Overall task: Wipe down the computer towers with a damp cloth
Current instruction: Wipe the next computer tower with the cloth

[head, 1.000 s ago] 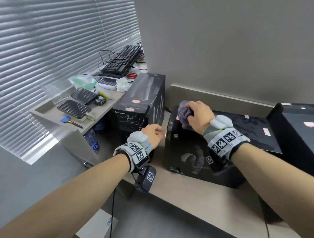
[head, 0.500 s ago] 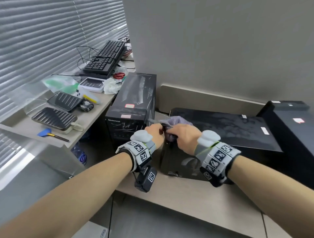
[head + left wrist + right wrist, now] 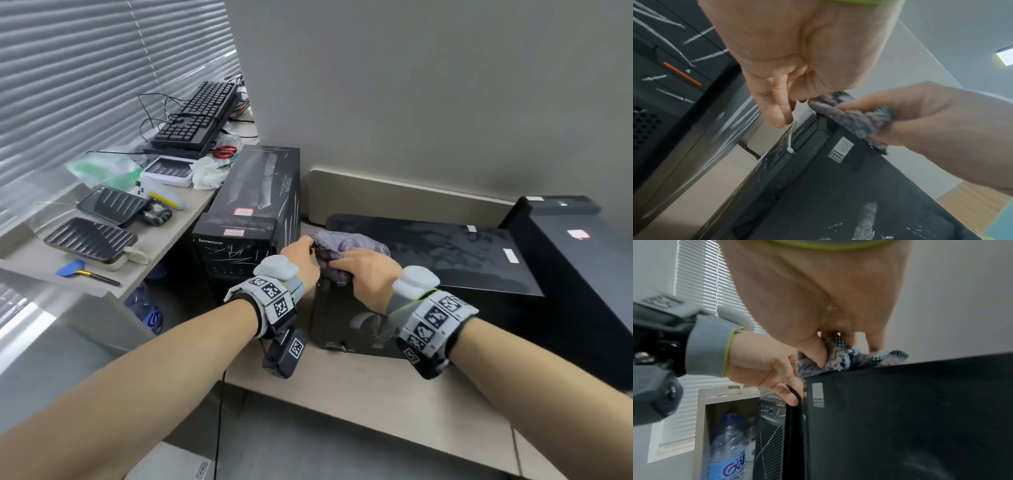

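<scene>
Hands: right hand (image 3: 363,270) grips cloth (image 3: 346,246); left hand (image 3: 301,260) pinches its edge | tower (image 3: 239,236) reads "lenovo"

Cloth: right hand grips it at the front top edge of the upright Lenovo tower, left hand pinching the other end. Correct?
Not quite. The cloth is on the front top edge of the tower lying on its side, not the upright Lenovo tower beside it. The head view shows this. The rest holds: the right hand grips the cloth and the left hand pinches its other end.
</scene>
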A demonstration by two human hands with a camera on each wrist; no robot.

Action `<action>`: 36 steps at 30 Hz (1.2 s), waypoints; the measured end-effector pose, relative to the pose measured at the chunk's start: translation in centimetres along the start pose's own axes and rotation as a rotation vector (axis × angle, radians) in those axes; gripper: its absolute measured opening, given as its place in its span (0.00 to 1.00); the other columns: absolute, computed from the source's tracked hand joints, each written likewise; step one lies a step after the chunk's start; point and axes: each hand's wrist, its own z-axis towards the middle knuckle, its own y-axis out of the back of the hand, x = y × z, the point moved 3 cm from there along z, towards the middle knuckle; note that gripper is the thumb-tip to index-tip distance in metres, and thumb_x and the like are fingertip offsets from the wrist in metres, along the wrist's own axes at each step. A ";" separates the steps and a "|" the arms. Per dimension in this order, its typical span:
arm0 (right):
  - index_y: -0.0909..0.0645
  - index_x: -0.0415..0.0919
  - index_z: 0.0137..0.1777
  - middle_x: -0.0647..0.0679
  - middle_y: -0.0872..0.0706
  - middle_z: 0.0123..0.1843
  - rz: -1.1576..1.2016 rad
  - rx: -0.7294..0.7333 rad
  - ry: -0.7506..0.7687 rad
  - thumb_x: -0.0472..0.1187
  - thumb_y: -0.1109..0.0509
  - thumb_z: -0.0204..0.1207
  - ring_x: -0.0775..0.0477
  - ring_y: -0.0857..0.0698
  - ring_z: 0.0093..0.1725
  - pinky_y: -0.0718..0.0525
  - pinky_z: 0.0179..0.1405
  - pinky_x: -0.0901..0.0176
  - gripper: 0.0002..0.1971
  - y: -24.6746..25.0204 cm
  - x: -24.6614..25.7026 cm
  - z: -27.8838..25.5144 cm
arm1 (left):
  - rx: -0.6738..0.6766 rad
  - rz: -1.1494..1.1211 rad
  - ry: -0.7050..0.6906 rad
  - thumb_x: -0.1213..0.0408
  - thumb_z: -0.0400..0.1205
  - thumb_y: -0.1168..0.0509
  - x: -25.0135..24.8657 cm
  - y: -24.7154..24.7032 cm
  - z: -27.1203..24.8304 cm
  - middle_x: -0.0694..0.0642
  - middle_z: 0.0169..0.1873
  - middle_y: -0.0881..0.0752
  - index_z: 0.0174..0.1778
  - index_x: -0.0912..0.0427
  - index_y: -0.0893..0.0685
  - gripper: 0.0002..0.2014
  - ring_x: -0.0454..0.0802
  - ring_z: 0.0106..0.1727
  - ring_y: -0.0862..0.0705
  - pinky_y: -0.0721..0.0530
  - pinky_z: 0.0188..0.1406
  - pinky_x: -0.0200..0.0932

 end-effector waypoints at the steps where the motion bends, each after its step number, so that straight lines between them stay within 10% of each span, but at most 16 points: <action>1: 0.17 0.47 0.61 0.49 0.17 0.59 0.008 0.008 0.010 0.31 0.38 0.71 0.45 0.22 0.64 0.25 0.61 0.55 0.21 0.2 -0.9 -1.0 | 0.003 -0.027 0.007 0.69 0.80 0.40 0.0 -0.1 0.0 0.58 0.58 0.14 0.66 0.56 0.21 0.18 0.60 0.57 0.16 0.20 0.57 0.46; 7: 0.22 0.37 0.65 0.44 0.20 0.65 -0.009 0.115 -0.192 0.35 0.35 0.75 0.39 0.20 0.64 0.26 0.61 0.56 0.17 2.2 -6.2 1.0 | 0.013 -0.086 0.015 0.74 0.78 0.41 -0.2 -0.3 -0.4 0.57 0.64 0.17 0.69 0.56 0.22 0.23 0.58 0.61 0.17 0.21 0.65 0.51; 10: 0.31 0.31 0.61 0.38 0.23 0.44 0.434 -0.072 0.105 0.42 0.30 0.68 0.40 0.22 0.35 0.23 0.34 0.52 0.25 1.5 -6.7 4.9 | 0.016 -0.028 0.011 0.74 0.80 0.41 0.0 -0.7 -0.5 0.57 0.63 0.17 0.67 0.55 0.20 0.21 0.58 0.63 0.19 0.22 0.65 0.47; 13: 0.25 0.37 0.62 0.35 0.23 0.49 0.326 0.025 0.300 0.36 0.37 0.78 0.38 0.18 0.44 0.20 0.42 0.47 0.13 0.3 -3.7 5.4 | 0.006 0.048 -0.028 0.72 0.79 0.40 0.2 -1.0 -0.6 0.57 0.61 0.15 0.65 0.54 0.19 0.19 0.60 0.62 0.19 0.24 0.55 0.43; 14: 0.22 0.42 0.56 0.39 0.21 0.52 0.204 0.226 0.279 0.34 0.38 0.76 0.38 0.19 0.51 0.20 0.49 0.46 0.10 0.0 -1.3 4.4 | 0.000 0.070 -0.044 0.71 0.79 0.40 0.2 -1.0 -0.6 0.58 0.59 0.14 0.63 0.56 0.18 0.17 0.62 0.61 0.18 0.24 0.52 0.43; 17: 0.23 0.51 0.49 0.49 0.21 0.57 -0.159 0.028 0.042 0.35 0.35 0.70 0.42 0.24 0.62 0.22 0.58 0.45 0.11 -0.5 -1.0 1.7 | -0.021 0.089 -0.050 0.73 0.78 0.41 -0.2 -0.8 -0.4 0.59 0.59 0.15 0.65 0.58 0.19 0.19 0.62 0.61 0.19 0.23 0.56 0.46; 22: 0.22 0.46 0.70 0.42 0.23 0.63 0.153 -0.185 -0.193 0.33 0.35 0.74 0.38 0.23 0.64 0.26 0.62 0.56 0.23 -0.1 -6.9 -3.2 | -0.087 0.054 -0.210 0.71 0.82 0.39 -1.5 -0.6 0.3 0.57 0.69 0.20 0.68 0.59 0.20 0.18 0.58 0.69 0.23 0.27 0.70 0.48; 27: 0.23 0.42 0.56 0.48 0.18 0.46 0.577 -0.376 -0.455 0.39 0.24 0.70 0.47 0.20 0.47 0.29 0.44 0.60 0.16 1.1 -9.2 -6.3 | -0.064 0.204 -0.429 0.62 0.84 0.37 -1.1 -2.6 -0.7 0.58 0.73 0.24 0.71 0.61 0.21 0.19 0.58 0.77 0.32 0.36 0.77 0.49; 36: 0.23 0.42 0.30 0.36 0.20 0.33 1.382 -0.202 -0.705 0.48 0.19 0.56 0.41 0.17 0.34 0.18 0.37 0.44 0.15 -8.4 -7.4 -8.3 | 0.001 0.293 -0.378 0.63 0.87 0.42 -0.6 -1.5 -2.2 0.54 0.76 0.25 0.75 0.58 0.25 0.19 0.54 0.78 0.30 0.36 0.78 0.46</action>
